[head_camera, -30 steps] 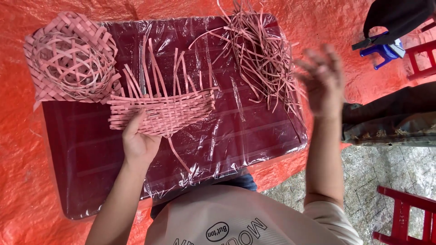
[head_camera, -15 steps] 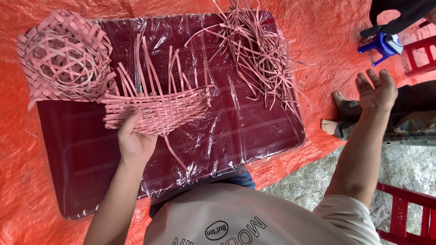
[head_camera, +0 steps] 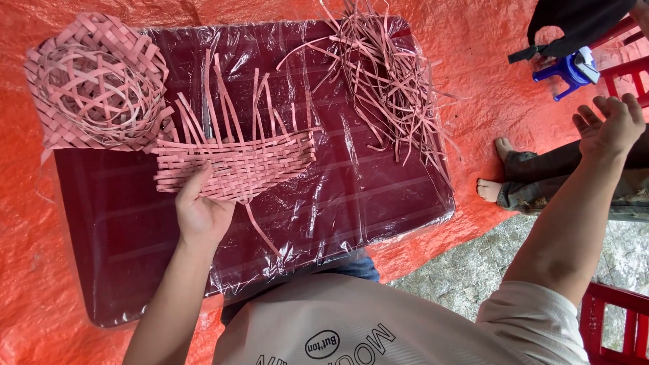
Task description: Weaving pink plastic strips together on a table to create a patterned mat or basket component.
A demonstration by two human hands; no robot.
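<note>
One dark red table, wrapped in clear plastic, carries a half-woven pink strip mat, which is pinned flat at its near edge under the left hand, fingers spread over the weave. Off to the side, the right hand is raised, fingers loosely open, holding nothing.

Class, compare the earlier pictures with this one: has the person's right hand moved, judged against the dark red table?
Yes. The right hand has swung outward to the right, away from the dark red table and the loose strips, and is now out over the orange tarp.

Left hand palm-down, right hand raised, fingers spread
</note>
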